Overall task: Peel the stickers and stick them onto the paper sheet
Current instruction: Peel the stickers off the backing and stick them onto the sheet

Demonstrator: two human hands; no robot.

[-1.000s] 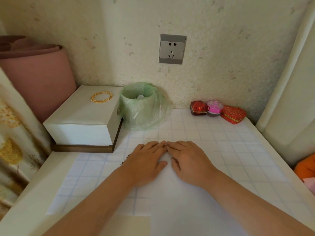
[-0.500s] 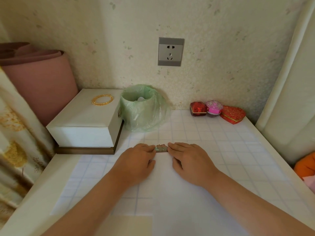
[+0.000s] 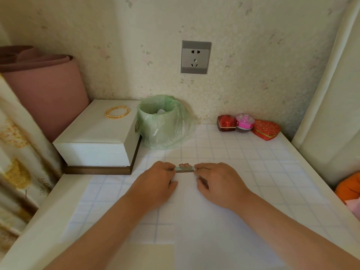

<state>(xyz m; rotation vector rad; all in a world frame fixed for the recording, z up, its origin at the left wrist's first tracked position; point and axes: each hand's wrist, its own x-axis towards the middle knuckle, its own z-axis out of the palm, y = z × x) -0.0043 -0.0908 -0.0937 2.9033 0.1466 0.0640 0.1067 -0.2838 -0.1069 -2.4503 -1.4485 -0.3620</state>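
**At the sheet's far edge, one sticker is going down**

Near the middle of the bench [image 3: 48, 221], a white paper sheet [image 3: 194, 221] is lying over a pale blue-gridded mat [image 3: 253, 156]. A small greenish sticker strip with two brownish figures [image 3: 184, 168] is sitting at what looks like the sheet's far edge. The left hand [image 3: 157, 182] is touching the strip's left end with bent fingertips, and the right hand [image 3: 218, 182] is doing the same at the right end, so the strip is showing only in the gap between them. Each grip is narrow, with the fingers drawn together over the sticker. The fingertips are hiding both ends, so it cannot be told whether they are pinching the strip or pressing it flat.

On this evidence the task is looking early. This is the only sticker in sight, and it is already lying against the paper, seemingly being seated or smoothed. The rest of the visible sheet, between and below the forearms, is carrying nothing. No backing sheet or further stickers are showing, so how many are left cannot be judged.

Behind the hands, a white rectangular box [image 3: 93, 137] is carrying a gold bangle [image 3: 116, 112]. Beside it, a small bin lined with a green plastic bag [image 3: 163, 121] is standing against the wall.
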